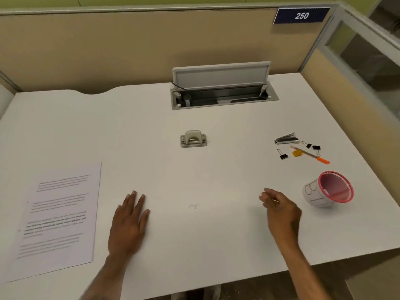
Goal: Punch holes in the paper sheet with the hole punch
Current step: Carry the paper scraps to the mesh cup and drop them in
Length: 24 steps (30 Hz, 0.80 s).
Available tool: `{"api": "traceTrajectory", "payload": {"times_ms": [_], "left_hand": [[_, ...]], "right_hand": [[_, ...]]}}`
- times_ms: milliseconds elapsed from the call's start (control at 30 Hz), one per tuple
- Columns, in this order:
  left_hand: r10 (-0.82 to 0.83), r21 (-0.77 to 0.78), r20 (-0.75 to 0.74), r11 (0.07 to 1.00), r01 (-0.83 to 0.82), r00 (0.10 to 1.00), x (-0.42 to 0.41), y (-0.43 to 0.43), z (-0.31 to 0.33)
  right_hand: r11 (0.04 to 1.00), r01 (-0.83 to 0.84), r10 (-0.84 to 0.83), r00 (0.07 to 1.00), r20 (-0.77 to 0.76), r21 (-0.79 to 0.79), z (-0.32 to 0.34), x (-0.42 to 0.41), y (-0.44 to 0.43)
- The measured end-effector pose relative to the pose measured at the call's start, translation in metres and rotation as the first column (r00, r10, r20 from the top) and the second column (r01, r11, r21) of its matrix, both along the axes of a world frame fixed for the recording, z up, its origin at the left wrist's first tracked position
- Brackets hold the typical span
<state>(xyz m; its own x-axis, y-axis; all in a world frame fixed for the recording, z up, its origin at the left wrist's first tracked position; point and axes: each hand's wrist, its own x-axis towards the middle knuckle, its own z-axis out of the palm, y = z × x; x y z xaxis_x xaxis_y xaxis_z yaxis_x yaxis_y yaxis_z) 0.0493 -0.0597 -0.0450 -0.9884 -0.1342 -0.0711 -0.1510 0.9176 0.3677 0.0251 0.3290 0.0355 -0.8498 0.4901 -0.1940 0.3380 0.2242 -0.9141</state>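
Paper sheet [58, 219] lies flat at the near left of the white tabletop [194, 180], printed side up; its lines of text, some in bold, are too blurred to read. Just right of it the left hand [128, 226] rests palm down on the tabletop, fingers straight and together, gripping nothing. The right hand [281, 213] hovers well to the right with its fingers loosely curled and relaxed — it appears to hold nothing.

Beside that hand a pink mesh cup [335, 187] lies tipped on its side, mouth toward the camera, wrapped in a white label [311, 191] with large hand-drawn characters I cannot make out. Farther back on the right lie an orange-capped pen [311, 154], a small yellow object [297, 153], three black binder clips [283, 155] and a silvery metal tool [285, 138].

The hole punch [193, 139] — grey, with a metal base — stands alone at mid-tabletop, well apart from the sheet and both hands. Behind it a cable box [223, 96] set into the tabletop has its lid [220, 75] raised. On the beige partition [129, 50] a dark blue sign [301, 15] reads "250".
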Motion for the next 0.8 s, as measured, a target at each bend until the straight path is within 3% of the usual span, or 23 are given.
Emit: {"api": "traceTrajectory", "payload": {"times_ms": [100,200,267,400,500,567,800], "left_hand": [[0.0,-0.007,0.0,1.0,0.0,1.0,0.001,0.0,0.0],[0.004,-0.008,0.0,1.0,-0.004,1.0,0.001,0.001,0.001],[0.003,-0.007,0.002,1.0,-0.003,1.0,0.001,0.0,0.001],[0.0,-0.013,0.002,1.0,0.0,1.0,0.001,0.0,0.0],[0.0,-0.017,0.004,1.0,0.0,1.0,0.001,-0.001,-0.002],[0.0,-0.02,0.003,1.0,0.0,1.0,0.001,-0.001,-0.003],[0.005,-0.002,0.003,1.0,-0.005,1.0,0.001,-0.002,-0.005]], "right_hand": [[0.959,-0.266,0.263,0.964,0.04,0.095,-0.027,0.013,-0.084],[0.847,-0.462,0.466,0.883,0.053,0.261,-0.042,0.013,-0.135],[0.801,-0.541,0.54,0.838,0.08,0.256,-0.044,0.011,-0.149],[0.801,-0.5,0.508,0.859,0.066,0.329,-0.049,0.017,-0.145],[0.585,-0.542,0.475,0.832,0.287,0.602,-0.061,0.026,-0.14],[0.461,-0.601,0.417,0.796,0.439,0.652,-0.069,0.033,-0.142],[0.326,-0.695,0.5,0.702,0.508,0.64,-0.076,0.026,-0.161]]}}
